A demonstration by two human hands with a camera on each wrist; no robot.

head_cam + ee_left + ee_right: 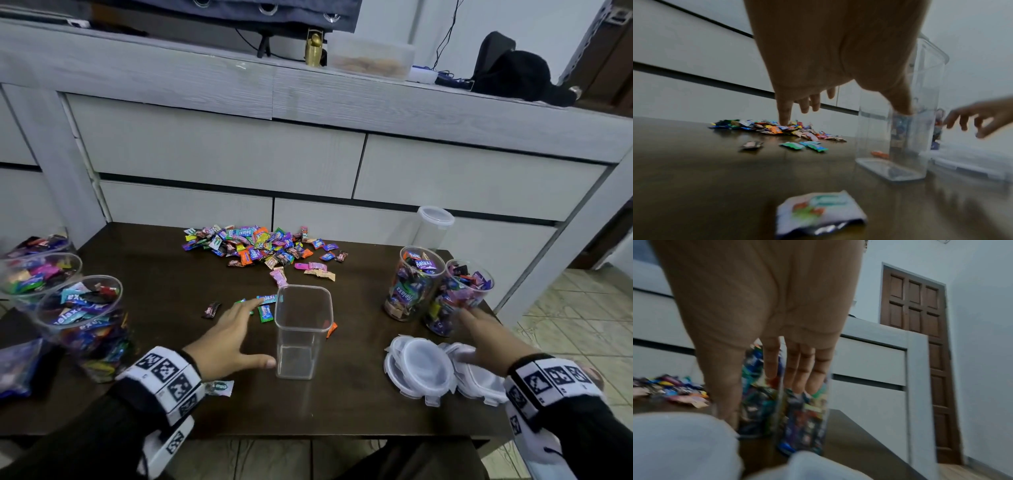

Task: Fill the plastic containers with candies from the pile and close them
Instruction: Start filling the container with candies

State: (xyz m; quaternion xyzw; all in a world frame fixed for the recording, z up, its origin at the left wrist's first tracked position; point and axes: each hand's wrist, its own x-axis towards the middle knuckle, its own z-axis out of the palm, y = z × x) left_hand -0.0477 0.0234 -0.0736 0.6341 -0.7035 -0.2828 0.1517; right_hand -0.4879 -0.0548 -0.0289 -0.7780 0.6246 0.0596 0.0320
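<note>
I have an empty square container [303, 332] standing upright at the centre of the frame, just below the candy pile [260, 245] at upper centre, so the candies have only a short way to travel. My left hand [226, 337] sits to its left with fingers spread wide and straight, holding nothing; the thumb reaches toward the container's lower wall, and I judge it is about to steady it, though I cannot tell whether it touches. A few loose candies [265, 308] lie under the fingertips. At the right of the frame, my right hand [479, 337] stretches flat and empty above the stacked lids [421, 368], fingertips close to the nearer filled jar [455, 298] beside a second filled jar [412, 282]; I read this as reaching for a jar that needs capping. More filled jars [85, 322] wait at the left edge, uncapped.
</note>
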